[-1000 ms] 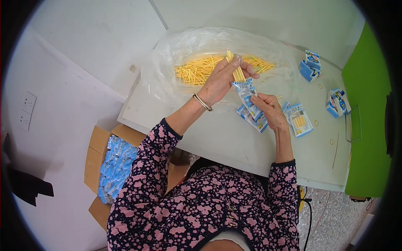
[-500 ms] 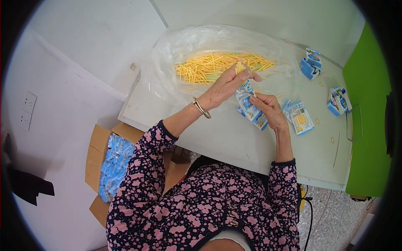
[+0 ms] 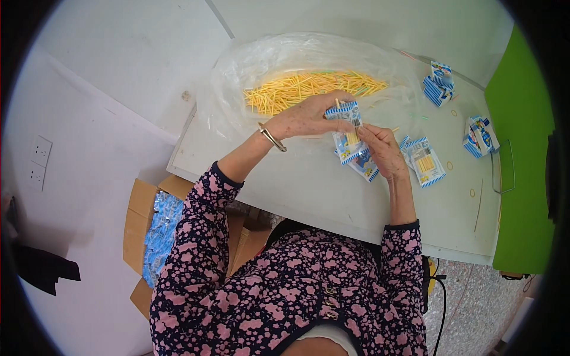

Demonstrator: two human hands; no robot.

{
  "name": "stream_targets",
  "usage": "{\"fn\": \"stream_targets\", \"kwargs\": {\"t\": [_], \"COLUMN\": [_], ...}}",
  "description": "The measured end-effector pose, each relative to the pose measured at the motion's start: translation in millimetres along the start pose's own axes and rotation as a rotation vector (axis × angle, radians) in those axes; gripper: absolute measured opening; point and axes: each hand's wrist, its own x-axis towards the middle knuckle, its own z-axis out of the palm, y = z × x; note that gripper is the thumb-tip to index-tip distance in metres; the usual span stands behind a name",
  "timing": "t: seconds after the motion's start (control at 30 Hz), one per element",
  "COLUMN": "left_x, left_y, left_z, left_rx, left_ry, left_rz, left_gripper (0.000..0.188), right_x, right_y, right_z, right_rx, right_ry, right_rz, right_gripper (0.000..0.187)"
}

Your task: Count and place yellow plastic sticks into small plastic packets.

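Observation:
A small blue-and-white striped packet [image 3: 350, 140] with yellow sticks showing through its clear window is held between my hands. My left hand [image 3: 312, 115] grips its upper left side, and a yellow stick pokes up by the top edge. My right hand [image 3: 383, 148] pinches the right side of the same packet between thumb and fingers. Partly hidden beneath it lies another blue packet [image 3: 366, 166]. Just right of my right hand rests a filled packet [image 3: 426, 163], overlapping a further one. Beyond my hands, a heap of thin yellow sticks [image 3: 303, 89], with some green ones, lies on clear plastic.
The crumpled clear plastic bag [image 3: 222, 101] spreads over the back of the white table [image 3: 285, 184]. Small striped boxes [image 3: 439, 89] stand at the right, near rubber bands and a green panel [image 3: 522, 178]. A cardboard box [image 3: 138, 222] of blue packets sits lower left.
Sticks that stood above the packet in my left hand now show inside its window, apart from one at the top. My left hand has moved slightly down and left; the packet is more upright.

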Motion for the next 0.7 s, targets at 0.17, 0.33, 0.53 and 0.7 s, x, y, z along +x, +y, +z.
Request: {"fn": "stream_targets", "kwargs": {"t": [0.17,0.33,0.53,0.7], "left_x": [4.2,1.1,-1.8,8.7], "left_y": [-7.0,3.8,3.6,0.9], "left_z": [3.8,12.7,11.6,12.0], "left_rx": [-0.273,-0.127,-0.098,-0.183], "left_ry": [0.091,0.179,0.208,0.18], "left_rz": [0.096,0.005,0.036,0.176], "left_gripper": [0.048,0.038,0.035,0.03], "right_x": [0.1,1.3,-2.8,-4.8], "right_y": [-5.3,-1.0,-11.7,-8.5], "right_z": [6.7,1.5,11.7,-5.4], "right_rx": [0.101,0.17,0.211,0.071], "right_ry": [0.005,0.056,0.052,0.03], "right_rz": [-0.017,-0.034,-0.072,0.015], "right_gripper": [0.024,0.021,0.021,0.025]}}
